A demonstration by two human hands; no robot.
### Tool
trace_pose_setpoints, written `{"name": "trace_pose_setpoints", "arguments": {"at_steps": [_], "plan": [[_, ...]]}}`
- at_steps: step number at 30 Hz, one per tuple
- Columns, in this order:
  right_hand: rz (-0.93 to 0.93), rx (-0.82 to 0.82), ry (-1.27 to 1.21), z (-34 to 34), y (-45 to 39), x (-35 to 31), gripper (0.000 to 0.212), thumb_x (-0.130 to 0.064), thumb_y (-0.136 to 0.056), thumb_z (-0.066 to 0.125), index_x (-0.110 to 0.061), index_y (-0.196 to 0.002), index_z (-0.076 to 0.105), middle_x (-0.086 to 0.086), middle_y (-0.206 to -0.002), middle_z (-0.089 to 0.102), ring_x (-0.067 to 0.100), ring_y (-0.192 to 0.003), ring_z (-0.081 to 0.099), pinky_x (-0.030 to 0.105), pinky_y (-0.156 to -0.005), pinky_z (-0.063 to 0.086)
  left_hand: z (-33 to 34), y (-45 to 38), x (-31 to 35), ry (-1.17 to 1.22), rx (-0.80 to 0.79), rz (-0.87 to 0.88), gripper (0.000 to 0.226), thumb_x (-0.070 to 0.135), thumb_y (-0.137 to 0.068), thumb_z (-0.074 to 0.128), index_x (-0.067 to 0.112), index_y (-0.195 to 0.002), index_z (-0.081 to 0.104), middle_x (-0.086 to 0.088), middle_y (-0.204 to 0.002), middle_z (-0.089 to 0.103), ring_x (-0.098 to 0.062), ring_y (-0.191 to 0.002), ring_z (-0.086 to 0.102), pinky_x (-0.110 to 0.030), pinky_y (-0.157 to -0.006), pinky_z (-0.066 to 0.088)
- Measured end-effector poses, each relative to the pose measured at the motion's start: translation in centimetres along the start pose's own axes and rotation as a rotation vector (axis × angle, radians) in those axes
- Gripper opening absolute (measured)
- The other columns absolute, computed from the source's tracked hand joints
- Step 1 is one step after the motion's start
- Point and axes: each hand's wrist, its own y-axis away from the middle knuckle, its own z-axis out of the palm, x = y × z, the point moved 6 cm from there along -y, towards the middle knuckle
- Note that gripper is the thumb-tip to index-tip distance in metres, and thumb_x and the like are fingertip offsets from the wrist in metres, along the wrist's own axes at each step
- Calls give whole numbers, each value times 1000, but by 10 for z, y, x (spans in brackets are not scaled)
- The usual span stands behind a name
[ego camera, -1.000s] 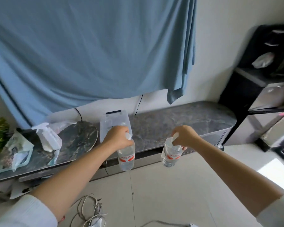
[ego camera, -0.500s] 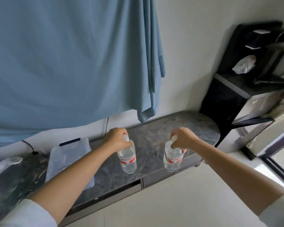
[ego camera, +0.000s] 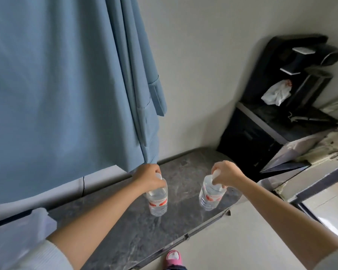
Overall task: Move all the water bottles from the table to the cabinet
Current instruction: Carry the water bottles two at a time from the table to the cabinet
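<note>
A blue curtain [ego camera: 62,84] hangs against a pale wall [ego camera: 199,65], beside a black shelf unit [ego camera: 277,117].

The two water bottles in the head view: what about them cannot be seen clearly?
- Left bottle: cap and neck, hidden by the left hand.
- Right bottle: neck, covered by the right hand.
- Label text: too small and blurred.
- Whether the bases touch the cabinet top: cannot tell.

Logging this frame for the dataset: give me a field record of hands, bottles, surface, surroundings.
left hand: grips the left bottle by its cap end
right hand: grips the right bottle by its cap end
bottles: clear, red-and-white labels, upright, apart
contact with top: cannot tell
surface: dark marbled cabinet top
behind: blue curtain, white wall
right side: black shelf unit with a white crumpled item
floor: pink slipper
</note>
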Motion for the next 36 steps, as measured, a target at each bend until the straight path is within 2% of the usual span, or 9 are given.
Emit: {"name": "trace_pose_setpoints", "arguments": {"at_steps": [4,11,14,19,22,24,26,32,36], "plan": [[23,-43,53,-26,-57,14,18,-3,-73,59,-15,-87,63,-7,-72,46,19,-78,54,21,-54,42,14,-62,27,12,-115,-12,35,21,-77,65,26,-58,36,8,-74,47,-14,-80,46,-19,-50,30],[-29,-34,141,-52,-141,40,29,-11,-81,57,-13,-109,65,-6,-84,41,14,-87,45,21,-62,37,39,-158,64,23,-152,-22,18,27,-79,62,18,-82,47,-5,-106,59,-21,-88,50,-29,-72,40],[-12,-20,122,-57,-182,55,30,-11,-82,56,-14,-110,66,-2,-95,40,19,-91,52,22,-71,37,58,-192,72,94,-143,-90,13,21,-83,58,15,-90,49,-8,-108,55,-26,-99,55,-26,-72,34],[-52,-112,135,-56,-248,77,31,-12,-85,51,-16,-112,66,-4,-89,40,26,-108,58,22,-75,39,79,-239,88,201,-36,-241,10,17,-84,53,14,-80,45,-3,-92,45,-20,-79,43,-23,-68,32],[-90,-181,167,-53,-288,91,30,-13,-86,51,-17,-112,64,6,-110,47,27,-110,57,23,-81,42,91,-269,101,245,-4,-333,13,15,-82,53,15,-72,45,-8,-91,52,-26,-81,50,-24,-67,34],[-94,-214,177,-50,-311,97,30,-12,-86,50,-15,-114,63,8,-124,47,27,-111,56,26,-88,44,102,-284,104,258,6,-387,4,16,-83,53,13,-86,53,-8,-107,55,-26,-99,57,-25,-74,38],[-102,-250,169,-46,-334,102,32,-9,-86,51,-14,-115,63,9,-126,46,28,-110,56,26,-90,45,118,-297,104,249,15,-437,21,17,-82,57,8,-101,58,-8,-109,54,-25,-103,56,-26,-79,39],[-179,-325,161,-29,-396,105,35,-11,-84,56,-10,-119,59,11,-127,45,28,-113,53,27,-96,41,155,-344,96,302,75,-499,31,14,-75,70,4,-104,60,-1,-97,45,-16,-85,47,-21,-67,32],[-186,-340,150,-20,-422,101,39,-12,-82,61,-9,-120,58,14,-128,45,29,-115,52,29,-97,41,166,-374,93,269,78,-507,33,17,-77,68,4,-106,60,-8,-114,55,-26,-100,58,-28,-76,41]]}}
